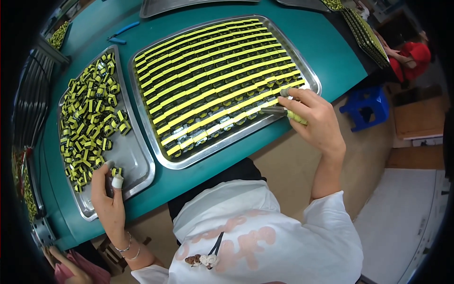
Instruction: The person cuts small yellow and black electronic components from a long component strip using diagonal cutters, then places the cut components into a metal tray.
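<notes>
The right tray [313,84] lies with its front rim near the edge of the green table [336,52]; bare tabletop opens beyond its right side, and just a narrow strip parts it from the left tray [135,160], whose near right corner is bare metal. Two hands work here: the right hand [317,116] pinches one slim dark tool [274,110], perhaps tweezers, over the right tray's rows; the left hand [111,194] curls beside one yellow-and-black part [118,171] in the left tray, its grip unclear. One pair of blue pliers [126,29] lies behind.
</notes>
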`<action>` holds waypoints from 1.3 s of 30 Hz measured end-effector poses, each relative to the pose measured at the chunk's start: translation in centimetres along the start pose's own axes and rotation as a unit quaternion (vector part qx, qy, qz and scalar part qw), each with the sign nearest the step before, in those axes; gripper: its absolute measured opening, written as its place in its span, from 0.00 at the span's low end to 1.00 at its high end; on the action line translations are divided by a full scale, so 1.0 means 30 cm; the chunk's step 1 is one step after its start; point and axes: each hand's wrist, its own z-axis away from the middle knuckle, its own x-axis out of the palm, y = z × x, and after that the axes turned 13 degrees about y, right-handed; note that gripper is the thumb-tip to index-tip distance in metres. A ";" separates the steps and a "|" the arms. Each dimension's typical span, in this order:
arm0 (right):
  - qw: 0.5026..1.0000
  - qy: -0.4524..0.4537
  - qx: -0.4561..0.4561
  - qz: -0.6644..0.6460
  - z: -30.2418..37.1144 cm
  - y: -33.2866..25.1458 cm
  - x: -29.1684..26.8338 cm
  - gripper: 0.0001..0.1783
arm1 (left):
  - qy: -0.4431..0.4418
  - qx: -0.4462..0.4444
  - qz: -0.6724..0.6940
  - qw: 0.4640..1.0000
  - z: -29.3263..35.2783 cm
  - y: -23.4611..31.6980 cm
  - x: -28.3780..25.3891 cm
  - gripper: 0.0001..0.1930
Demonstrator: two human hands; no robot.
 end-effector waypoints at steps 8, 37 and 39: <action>0.994 0.068 0.076 -0.040 0.014 -0.014 0.021 0.17 | -0.078 0.058 0.019 0.995 -0.027 -0.019 -0.033 0.20; 0.151 0.038 0.169 -0.973 -0.064 -0.222 0.210 0.02 | 0.043 -0.142 0.388 0.910 0.070 0.071 0.044 0.18; 0.268 0.041 0.219 -0.937 -0.070 -0.246 0.192 0.05 | 0.042 -0.202 0.495 0.844 0.089 0.156 0.084 0.17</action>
